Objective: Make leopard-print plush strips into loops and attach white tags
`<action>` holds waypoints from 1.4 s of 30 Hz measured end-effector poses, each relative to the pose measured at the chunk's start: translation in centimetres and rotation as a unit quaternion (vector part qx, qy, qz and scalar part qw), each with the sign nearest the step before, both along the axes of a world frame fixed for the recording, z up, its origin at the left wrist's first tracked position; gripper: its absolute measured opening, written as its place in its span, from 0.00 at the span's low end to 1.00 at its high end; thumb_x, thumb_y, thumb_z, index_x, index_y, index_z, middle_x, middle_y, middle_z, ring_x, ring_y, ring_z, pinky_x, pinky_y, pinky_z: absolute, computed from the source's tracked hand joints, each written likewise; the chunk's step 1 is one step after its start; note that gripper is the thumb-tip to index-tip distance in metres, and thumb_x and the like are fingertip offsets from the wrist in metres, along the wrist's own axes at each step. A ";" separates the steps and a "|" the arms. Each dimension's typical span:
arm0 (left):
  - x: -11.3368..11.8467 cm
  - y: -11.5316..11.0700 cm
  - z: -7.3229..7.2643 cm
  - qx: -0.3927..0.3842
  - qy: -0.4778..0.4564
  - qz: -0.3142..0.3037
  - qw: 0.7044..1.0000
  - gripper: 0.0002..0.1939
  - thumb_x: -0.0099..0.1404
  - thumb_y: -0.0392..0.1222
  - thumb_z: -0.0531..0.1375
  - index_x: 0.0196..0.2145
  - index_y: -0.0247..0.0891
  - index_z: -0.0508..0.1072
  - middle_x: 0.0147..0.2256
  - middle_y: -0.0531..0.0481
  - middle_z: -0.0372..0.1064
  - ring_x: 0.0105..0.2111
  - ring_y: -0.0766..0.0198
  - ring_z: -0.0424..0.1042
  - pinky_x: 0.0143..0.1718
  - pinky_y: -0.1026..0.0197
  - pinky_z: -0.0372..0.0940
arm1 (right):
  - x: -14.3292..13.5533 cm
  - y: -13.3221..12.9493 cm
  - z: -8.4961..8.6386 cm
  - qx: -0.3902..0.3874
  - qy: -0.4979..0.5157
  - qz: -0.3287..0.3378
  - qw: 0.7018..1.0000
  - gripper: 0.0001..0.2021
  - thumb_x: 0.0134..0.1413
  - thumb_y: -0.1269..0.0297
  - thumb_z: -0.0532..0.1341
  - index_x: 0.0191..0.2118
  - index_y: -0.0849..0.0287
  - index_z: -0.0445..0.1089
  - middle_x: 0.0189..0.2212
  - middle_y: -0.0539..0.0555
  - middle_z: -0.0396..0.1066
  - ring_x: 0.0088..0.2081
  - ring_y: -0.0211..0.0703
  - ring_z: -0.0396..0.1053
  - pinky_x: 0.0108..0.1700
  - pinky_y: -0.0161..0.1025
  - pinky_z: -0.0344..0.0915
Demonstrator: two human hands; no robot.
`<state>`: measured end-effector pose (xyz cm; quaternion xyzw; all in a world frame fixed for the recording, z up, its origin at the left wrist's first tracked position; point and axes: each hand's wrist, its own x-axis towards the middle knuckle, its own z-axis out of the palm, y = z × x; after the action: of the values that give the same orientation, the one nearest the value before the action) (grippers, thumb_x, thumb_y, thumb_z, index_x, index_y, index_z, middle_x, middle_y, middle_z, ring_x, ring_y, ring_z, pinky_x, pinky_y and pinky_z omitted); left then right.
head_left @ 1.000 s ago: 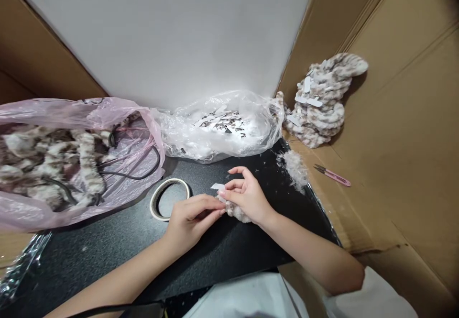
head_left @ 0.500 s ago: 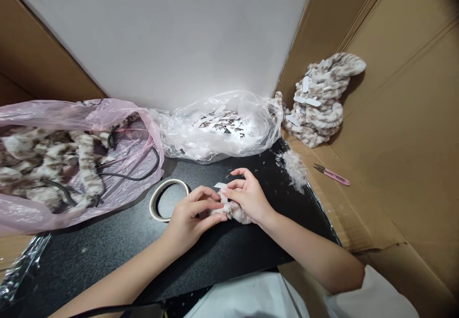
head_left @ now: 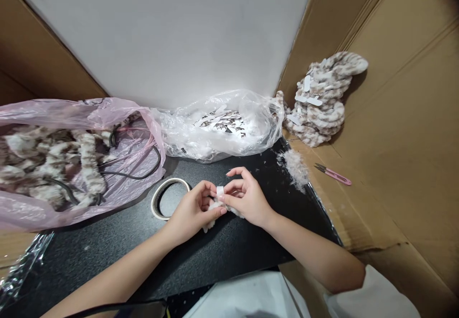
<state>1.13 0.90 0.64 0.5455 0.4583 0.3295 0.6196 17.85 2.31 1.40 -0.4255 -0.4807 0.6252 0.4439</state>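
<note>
Between my hands is a fluffy white-and-brown band (head_left: 216,206), mostly covered by my fingers. A small white paper tag (head_left: 220,191) stands up from it. My left hand (head_left: 195,209) is closed, thumb and fingers pinching the band's left part. On the other side, my right hand (head_left: 249,197) pinches the tag against the band with its thumb, its index finger raised. Just left of my left hand a roll of tape (head_left: 155,205) lies flat on the dark tabletop (head_left: 129,256).
A pink plastic bag (head_left: 118,208) with fluffy bands and dark cords lies left. Behind my hands is a clear bag (head_left: 172,136) of printed tags. On the right are a pile of tagged bands (head_left: 319,103), loose fluff (head_left: 294,167) and pink thread snips (head_left: 335,174) on cardboard.
The tag, slanted before, now stands upright and looks folded around the band. My left hand has turned slightly, and the band's left end now hangs below it.
</note>
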 end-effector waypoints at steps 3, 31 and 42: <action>0.1 0.2 0.6 -0.034 0.035 -0.018 0.999 0.15 0.55 0.46 0.66 0.29 0.34 0.66 0.21 0.54 0.68 0.19 0.71 0.64 0.18 0.70 0.57 | 0.3 -0.4 0.4 0.100 -0.072 0.023 0.992 0.23 0.41 0.70 0.68 0.43 0.54 0.60 0.26 0.44 0.74 0.29 0.38 0.73 0.37 0.37 0.68; -0.9 0.2 1.3 -0.006 -0.028 0.048 0.998 0.12 0.59 0.45 0.63 0.37 0.35 0.70 0.24 0.54 0.68 0.23 0.68 0.67 0.25 0.68 0.59 | 1.4 -0.4 -0.6 0.398 -0.198 0.025 0.895 0.11 0.48 0.73 0.62 0.36 0.49 0.67 0.26 0.44 0.77 0.31 0.43 0.76 0.58 0.55 0.64; -0.8 -0.2 1.3 0.321 0.222 0.046 0.920 0.06 0.61 0.37 0.58 0.26 0.37 0.67 0.24 0.52 0.67 0.24 0.66 0.64 0.26 0.66 0.56 | 0.2 -1.6 -0.1 0.226 -0.059 -0.078 0.969 0.16 0.45 0.73 0.67 0.34 0.51 0.60 0.26 0.44 0.75 0.32 0.42 0.76 0.58 0.52 0.64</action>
<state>0.34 0.70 1.94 0.7523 0.4782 0.3576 0.2784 18.03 0.69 1.32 -0.3861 -0.6006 0.4375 0.5466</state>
